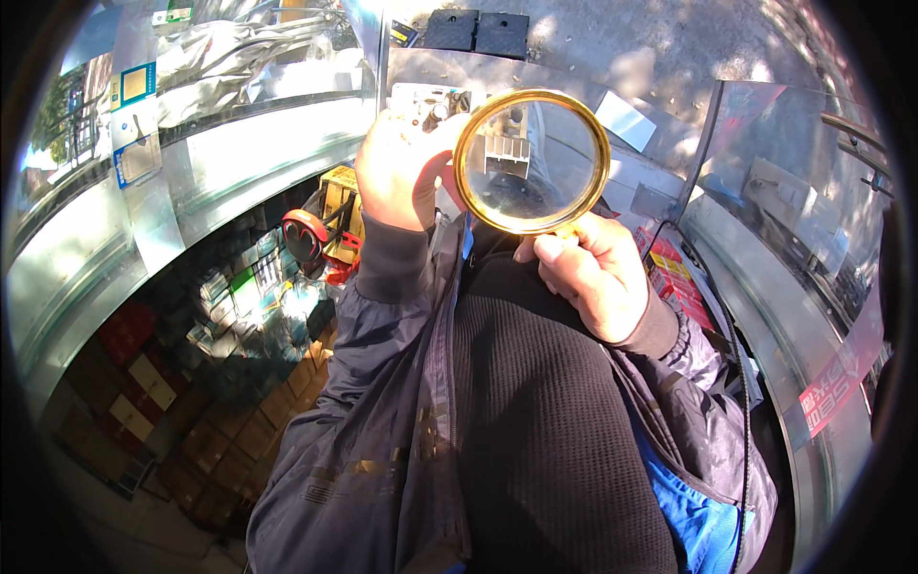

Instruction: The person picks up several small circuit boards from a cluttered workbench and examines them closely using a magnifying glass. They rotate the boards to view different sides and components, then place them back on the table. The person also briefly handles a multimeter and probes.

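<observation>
A round magnifying glass (547,187) with a gold-coloured rim is gripped near its lower edge by my right hand (601,277), the fingers closed around the short handle. Farther left, my left hand (397,172) is closed on a circuit board (430,103) with small upright parts. The lens overlaps the board's right portion, and a finned metal heat sink (507,153) appears through the glass. My left fingertips are partly hidden behind the board and the rim.
Glass panels stand at left and right (765,230). Red-and-black headphones (304,237) sit beside a yellow box (338,196) at left. Many small boxes (253,297) lie below. Red packages (677,282) and a black cable (741,383) are at right. Two black blocks (475,33) lie beyond.
</observation>
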`<state>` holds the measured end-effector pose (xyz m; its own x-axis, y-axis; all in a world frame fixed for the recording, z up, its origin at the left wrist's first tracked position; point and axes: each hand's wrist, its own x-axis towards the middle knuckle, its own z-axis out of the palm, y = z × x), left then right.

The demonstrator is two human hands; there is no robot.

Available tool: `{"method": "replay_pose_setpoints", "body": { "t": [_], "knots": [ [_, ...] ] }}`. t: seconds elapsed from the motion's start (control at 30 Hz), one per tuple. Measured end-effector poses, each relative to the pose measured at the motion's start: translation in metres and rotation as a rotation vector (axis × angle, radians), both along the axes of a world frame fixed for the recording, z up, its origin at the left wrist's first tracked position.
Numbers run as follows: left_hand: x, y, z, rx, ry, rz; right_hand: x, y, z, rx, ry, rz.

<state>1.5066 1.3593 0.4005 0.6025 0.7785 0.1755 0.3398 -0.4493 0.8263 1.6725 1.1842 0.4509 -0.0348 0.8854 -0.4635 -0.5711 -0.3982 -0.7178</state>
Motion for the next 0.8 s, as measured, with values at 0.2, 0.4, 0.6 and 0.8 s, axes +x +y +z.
{"method": "replay_pose_setpoints", "body": {
  "t": [0.2,0.4,0.6,0.8],
  "knots": [
    [-0.005,0.001,0.000,0.114,0.076,-0.048,0.000,0.001,-0.002,0.024,-0.020,0.009],
    [-0.017,0.007,-0.006,0.070,0.100,-0.194,-0.009,0.004,-0.004,0.042,-0.077,-0.076],
    [-0.025,0.002,-0.012,-0.599,-0.062,-0.025,-0.010,0.005,-0.003,0.043,-0.079,-0.072],
    [-0.028,0.009,-0.010,-1.272,-0.368,0.136,-0.012,0.005,-0.002,0.043,-0.064,-0.079]
  ]
}}
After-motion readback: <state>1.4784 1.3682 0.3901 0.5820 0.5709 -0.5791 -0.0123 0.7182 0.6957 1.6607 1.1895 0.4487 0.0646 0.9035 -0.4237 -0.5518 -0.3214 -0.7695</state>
